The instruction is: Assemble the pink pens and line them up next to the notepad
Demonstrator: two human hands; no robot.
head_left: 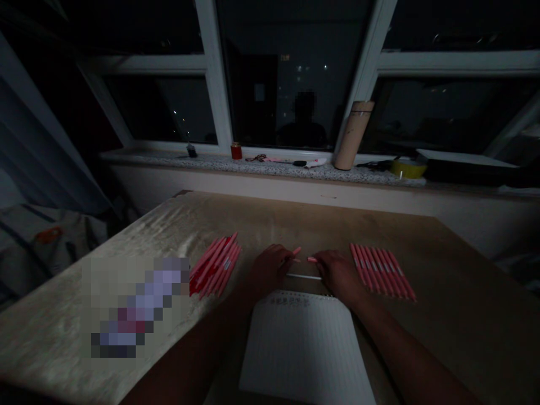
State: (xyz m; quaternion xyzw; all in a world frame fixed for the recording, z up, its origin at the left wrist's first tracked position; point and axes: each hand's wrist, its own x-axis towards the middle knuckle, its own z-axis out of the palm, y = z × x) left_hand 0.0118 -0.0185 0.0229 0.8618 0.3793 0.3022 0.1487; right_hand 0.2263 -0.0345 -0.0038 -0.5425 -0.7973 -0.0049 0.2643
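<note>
My left hand [272,265] is closed round a slim pink pen part [297,250], whose tip sticks out past the fingers. Facing it, my right hand [337,273] pinches another short pink pen part [311,259]; a small gap separates the two pieces. Just below them a thin white stick [304,276] spans the space between my hands; I cannot tell whether either hand touches it. Beside my left hand lies a loose pile of pink pens [219,264]. To the right of my right hand, several pink pens [382,271] lie side by side in a neat row.
An open lined notepad [306,343] lies between my forearms on the table [291,219]. A blurred-out object [143,306] is at the left. The windowsill [211,161] carries a red jar [236,151], a tall tan cylinder [354,135] and a yellow tape roll [408,168].
</note>
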